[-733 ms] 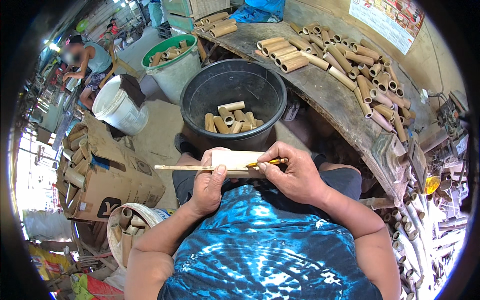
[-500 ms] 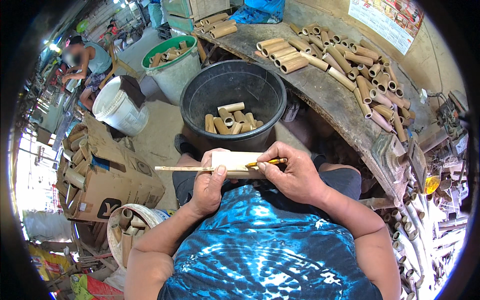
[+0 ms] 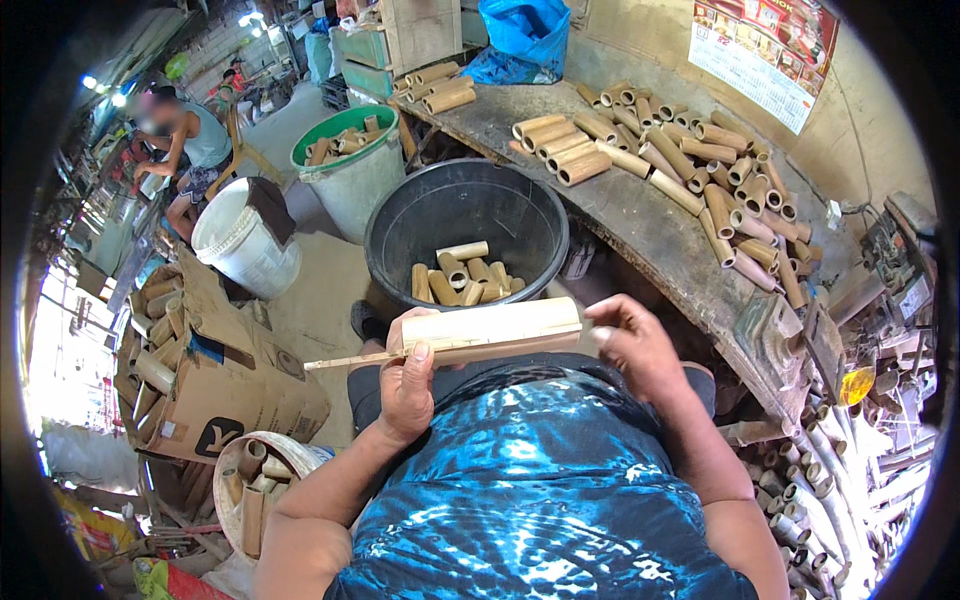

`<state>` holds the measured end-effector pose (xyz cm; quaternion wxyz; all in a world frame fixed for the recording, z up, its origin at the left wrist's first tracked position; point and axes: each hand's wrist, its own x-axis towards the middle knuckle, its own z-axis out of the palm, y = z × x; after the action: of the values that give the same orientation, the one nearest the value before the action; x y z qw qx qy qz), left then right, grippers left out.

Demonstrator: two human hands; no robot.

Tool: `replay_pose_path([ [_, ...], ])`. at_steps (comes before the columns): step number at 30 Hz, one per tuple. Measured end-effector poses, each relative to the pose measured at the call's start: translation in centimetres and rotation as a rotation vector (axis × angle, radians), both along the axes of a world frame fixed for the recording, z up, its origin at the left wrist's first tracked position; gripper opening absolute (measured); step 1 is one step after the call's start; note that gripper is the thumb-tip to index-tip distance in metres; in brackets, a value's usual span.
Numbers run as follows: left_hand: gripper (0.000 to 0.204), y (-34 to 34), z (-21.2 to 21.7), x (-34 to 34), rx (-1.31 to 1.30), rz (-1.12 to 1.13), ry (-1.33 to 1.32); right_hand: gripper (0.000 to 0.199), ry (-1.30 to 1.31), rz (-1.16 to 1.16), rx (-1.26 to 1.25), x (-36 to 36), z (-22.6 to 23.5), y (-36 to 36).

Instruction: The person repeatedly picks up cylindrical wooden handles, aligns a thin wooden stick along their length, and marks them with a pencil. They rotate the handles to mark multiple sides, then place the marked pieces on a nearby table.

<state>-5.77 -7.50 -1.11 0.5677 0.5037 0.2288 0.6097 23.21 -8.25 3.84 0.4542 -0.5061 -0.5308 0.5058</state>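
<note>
In front of my belly, my left hand [image 3: 408, 390] grips a pale bamboo tube [image 3: 490, 324] lying sideways, with the thumb on its near side. A thin, narrow strip [image 3: 345, 361] is pinched along with it and juts out to the left. At the tube's right end is my right hand [image 3: 645, 350], slightly apart from it, with fingers bent inward. Whatever those fingers hold, if anything, is hidden; no pencil shows. Just beyond the tube stands a black tub [image 3: 375, 240] with several short bamboo pieces [image 3: 470, 275] in its bottom.
Many bamboo tubes [image 3: 690, 150] cover a wooden bench [image 3: 640, 215] at the right. A green-rimmed bin [image 3: 355, 195], a white bucket [image 3: 245, 240], a cardboard box [image 3: 240, 375] and another bucket [image 3: 225, 495] stand leftward. A person [image 3: 195, 140] sits far left. Bamboo lengths [image 3: 820, 490] lie lower right.
My right hand has drawn away rightward from the tube, and the pencil it held no longer shows. The tube now reaches farther right, tilted slightly, still in my left hand.
</note>
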Motion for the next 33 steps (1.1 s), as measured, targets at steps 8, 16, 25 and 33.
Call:
replay_pose_path([
  [8,0.048,1.5,0.9,0.3,0.293,0.213,0.325,0.014,0.321,-0.016,0.026,-1.9,-1.3,0.1],
  [16,0.042,1.1,1.0,1.0,-0.049,-0.128,0.036,0.014,0.216,-0.104,0.392,-1.9,-1.7,-0.4],
  [25,0.040,1.6,1.8,1.7,0.276,0.212,0.224,0.011,0.446,-0.206,0.313,-2.5,-1.2,-0.2],
  [33,0.040,1.2,1.9,1.6,0.266,0.200,0.214,0.011,0.555,-0.219,0.173,-2.5,-0.5,-0.3],
])
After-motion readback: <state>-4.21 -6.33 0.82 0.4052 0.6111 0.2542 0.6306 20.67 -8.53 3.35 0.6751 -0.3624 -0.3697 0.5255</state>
